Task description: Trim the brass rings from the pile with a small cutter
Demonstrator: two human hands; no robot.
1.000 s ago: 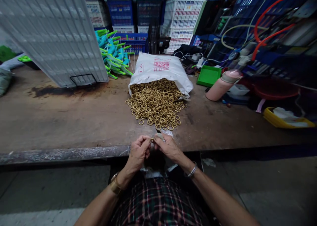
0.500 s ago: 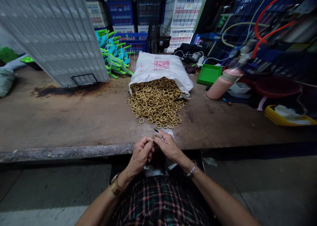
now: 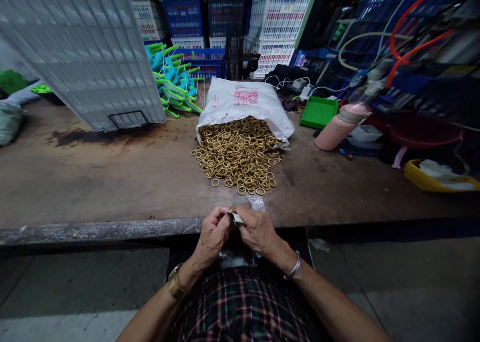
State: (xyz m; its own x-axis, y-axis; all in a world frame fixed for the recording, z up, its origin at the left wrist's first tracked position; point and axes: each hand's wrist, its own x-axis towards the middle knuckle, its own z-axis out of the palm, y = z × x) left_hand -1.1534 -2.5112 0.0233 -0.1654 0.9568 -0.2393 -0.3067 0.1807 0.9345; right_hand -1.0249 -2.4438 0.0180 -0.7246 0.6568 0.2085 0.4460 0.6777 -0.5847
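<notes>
The left hand (image 3: 213, 234) pinches what looks like a ring (image 3: 231, 210); the right hand (image 3: 260, 229) grips a small pale tool (image 3: 238, 218) close by, probably for control. The sack's (image 3: 225, 99) mouth faces them, spilling rings (image 3: 240, 154) onto the table (image 3: 150, 182) within reach.

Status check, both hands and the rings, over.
Left hand and right hand close together at table edge, small pale-handled tool in right. Ring pile spilling from white sack. Nothing between hands and pile but bare tabletop.
</notes>
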